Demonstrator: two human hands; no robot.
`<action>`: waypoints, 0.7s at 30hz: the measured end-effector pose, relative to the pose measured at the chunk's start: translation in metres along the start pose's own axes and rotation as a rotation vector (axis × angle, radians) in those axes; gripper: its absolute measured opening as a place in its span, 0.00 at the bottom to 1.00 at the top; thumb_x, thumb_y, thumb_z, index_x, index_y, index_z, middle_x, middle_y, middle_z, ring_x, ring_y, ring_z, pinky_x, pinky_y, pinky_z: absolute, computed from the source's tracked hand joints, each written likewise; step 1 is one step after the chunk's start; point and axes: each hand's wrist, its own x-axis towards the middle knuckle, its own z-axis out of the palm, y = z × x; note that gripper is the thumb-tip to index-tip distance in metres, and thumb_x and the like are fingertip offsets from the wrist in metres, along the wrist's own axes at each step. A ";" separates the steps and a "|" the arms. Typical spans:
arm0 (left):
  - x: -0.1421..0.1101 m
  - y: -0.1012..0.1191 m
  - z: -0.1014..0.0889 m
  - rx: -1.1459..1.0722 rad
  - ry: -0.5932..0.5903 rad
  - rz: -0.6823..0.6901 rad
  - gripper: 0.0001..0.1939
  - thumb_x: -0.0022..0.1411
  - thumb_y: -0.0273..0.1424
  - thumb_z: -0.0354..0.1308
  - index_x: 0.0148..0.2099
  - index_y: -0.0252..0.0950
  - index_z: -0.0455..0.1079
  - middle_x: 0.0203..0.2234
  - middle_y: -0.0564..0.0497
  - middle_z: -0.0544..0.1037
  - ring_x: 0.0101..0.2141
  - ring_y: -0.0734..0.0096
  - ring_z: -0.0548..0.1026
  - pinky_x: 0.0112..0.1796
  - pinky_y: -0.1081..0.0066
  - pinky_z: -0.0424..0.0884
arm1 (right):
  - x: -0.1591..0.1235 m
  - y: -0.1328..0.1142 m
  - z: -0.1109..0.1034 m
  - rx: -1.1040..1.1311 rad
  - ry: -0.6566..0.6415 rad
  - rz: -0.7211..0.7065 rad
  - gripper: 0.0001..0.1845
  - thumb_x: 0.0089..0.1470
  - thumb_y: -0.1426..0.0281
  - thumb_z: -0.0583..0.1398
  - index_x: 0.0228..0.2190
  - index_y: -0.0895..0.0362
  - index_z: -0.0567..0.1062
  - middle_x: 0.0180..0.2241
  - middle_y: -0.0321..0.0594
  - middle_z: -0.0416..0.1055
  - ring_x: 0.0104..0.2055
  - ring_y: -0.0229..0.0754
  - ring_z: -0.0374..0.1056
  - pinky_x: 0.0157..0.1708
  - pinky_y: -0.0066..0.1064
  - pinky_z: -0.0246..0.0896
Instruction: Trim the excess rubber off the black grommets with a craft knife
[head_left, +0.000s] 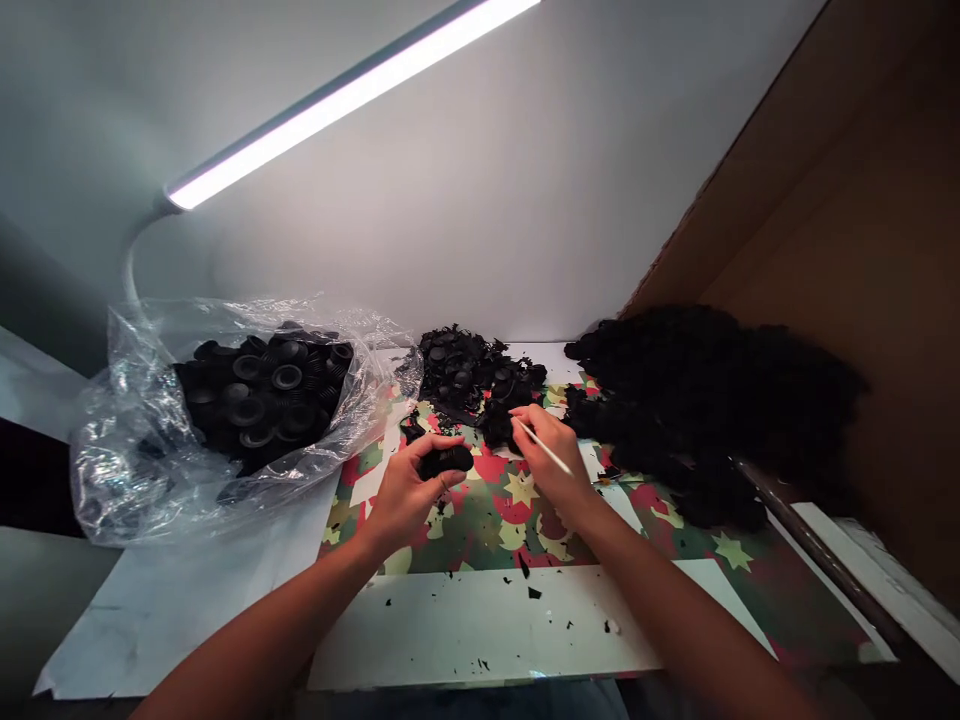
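My left hand (405,490) is closed around a black ribbed rubber sleeve (445,461), held above the patterned paper between thumb and fingers. A thin white stick (546,448) lies in the grip of my right hand (553,458), slanting back over the wrist side. The fingertips of that hand are by a black clump (498,424), and whether they touch it I cannot tell. Behind both hands is a heap of small black pieces and scraps (461,368). Similar black ribbed sleeves (281,385) fill a clear plastic bag (124,450) on the left.
A large dark pile (712,385) covers the right side, against a cardboard wall (832,230). Black crumbs lie on the patterned paper (480,525) and the white sheet (420,630). A lit bar lamp (352,108) hangs above. A dark rod (817,545) lies at right.
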 end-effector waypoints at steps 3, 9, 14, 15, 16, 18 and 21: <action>0.000 0.003 -0.001 -0.156 -0.051 0.006 0.19 0.55 0.34 0.68 0.50 0.38 0.76 0.43 0.47 0.80 0.39 0.66 0.76 0.35 0.74 0.72 | 0.004 0.007 -0.009 0.062 -0.071 0.086 0.08 0.60 0.69 0.55 0.29 0.54 0.72 0.34 0.39 0.78 0.33 0.43 0.72 0.36 0.33 0.62; 0.007 -0.010 -0.003 -0.352 -0.048 -0.016 0.19 0.52 0.33 0.71 0.48 0.38 0.77 0.42 0.48 0.80 0.40 0.68 0.76 0.38 0.75 0.71 | -0.003 -0.015 -0.011 0.179 -0.107 -0.003 0.10 0.57 0.70 0.58 0.24 0.55 0.70 0.44 0.43 0.77 0.45 0.46 0.72 0.43 0.34 0.62; 0.010 -0.014 -0.003 -0.445 -0.015 -0.057 0.19 0.50 0.34 0.72 0.46 0.37 0.77 0.40 0.48 0.80 0.40 0.68 0.77 0.42 0.73 0.72 | -0.008 -0.027 -0.012 0.285 -0.085 0.098 0.10 0.63 0.64 0.56 0.33 0.54 0.72 0.26 0.34 0.73 0.28 0.39 0.68 0.30 0.29 0.61; 0.010 -0.013 -0.003 -0.451 -0.015 -0.062 0.19 0.50 0.34 0.72 0.45 0.37 0.77 0.41 0.48 0.81 0.42 0.66 0.77 0.44 0.71 0.71 | -0.009 -0.027 -0.011 0.353 -0.102 0.126 0.12 0.65 0.62 0.54 0.37 0.54 0.73 0.25 0.34 0.73 0.27 0.39 0.69 0.29 0.30 0.62; 0.010 -0.014 -0.003 -0.452 -0.020 -0.066 0.19 0.51 0.34 0.72 0.45 0.37 0.77 0.42 0.47 0.81 0.44 0.65 0.77 0.47 0.70 0.71 | -0.011 -0.028 -0.010 0.424 -0.118 0.142 0.14 0.67 0.60 0.51 0.41 0.54 0.73 0.26 0.35 0.74 0.27 0.39 0.70 0.30 0.30 0.63; 0.011 -0.015 -0.002 -0.438 -0.036 -0.066 0.19 0.51 0.35 0.71 0.46 0.37 0.75 0.43 0.45 0.82 0.47 0.61 0.77 0.50 0.66 0.70 | -0.014 -0.029 -0.007 0.522 -0.152 0.140 0.19 0.69 0.58 0.47 0.45 0.54 0.73 0.30 0.38 0.77 0.30 0.40 0.72 0.33 0.32 0.66; 0.013 -0.017 -0.001 -0.364 -0.045 -0.051 0.19 0.52 0.35 0.70 0.46 0.37 0.74 0.45 0.44 0.82 0.49 0.59 0.77 0.50 0.63 0.71 | -0.018 -0.031 -0.002 0.527 -0.201 0.088 0.18 0.68 0.58 0.50 0.47 0.53 0.75 0.37 0.40 0.78 0.36 0.42 0.73 0.37 0.33 0.67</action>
